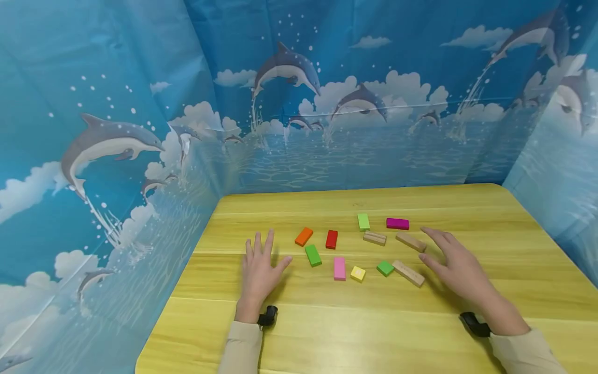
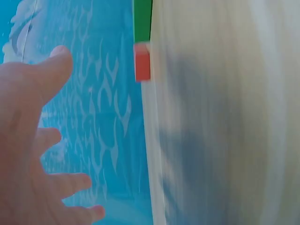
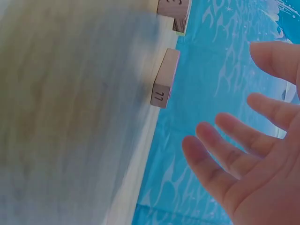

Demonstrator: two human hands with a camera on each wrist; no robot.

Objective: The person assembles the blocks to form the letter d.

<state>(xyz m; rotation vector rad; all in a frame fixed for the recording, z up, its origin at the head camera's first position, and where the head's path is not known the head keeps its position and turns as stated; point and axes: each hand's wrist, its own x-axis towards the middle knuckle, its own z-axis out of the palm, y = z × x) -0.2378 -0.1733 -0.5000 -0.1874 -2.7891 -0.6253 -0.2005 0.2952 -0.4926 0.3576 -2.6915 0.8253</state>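
My left hand (image 1: 259, 272) is held over the left part of the table, fingers spread and holding nothing. Nearest to it are an orange block (image 1: 303, 237) and a green block (image 1: 313, 255). On the right, my right hand (image 1: 460, 267) hovers with its fingers loosely extended beside two plain wooden blocks, the upper one (image 1: 410, 242) and the lower one (image 1: 408, 273). In the right wrist view a wooden block (image 3: 165, 78) shows a printed number on its end, apart from the fingers. The left wrist view has an orange-red block (image 2: 142, 62) beyond the thumb.
Between the hands lie red (image 1: 331, 239), pink (image 1: 339, 268), yellow (image 1: 358, 274), small green (image 1: 385, 268), light green (image 1: 363, 222) and magenta (image 1: 397, 224) blocks, plus another wooden block (image 1: 375, 238). A dolphin-print curtain (image 1: 299, 156) surrounds the yellow wood-grain table (image 1: 327, 327).
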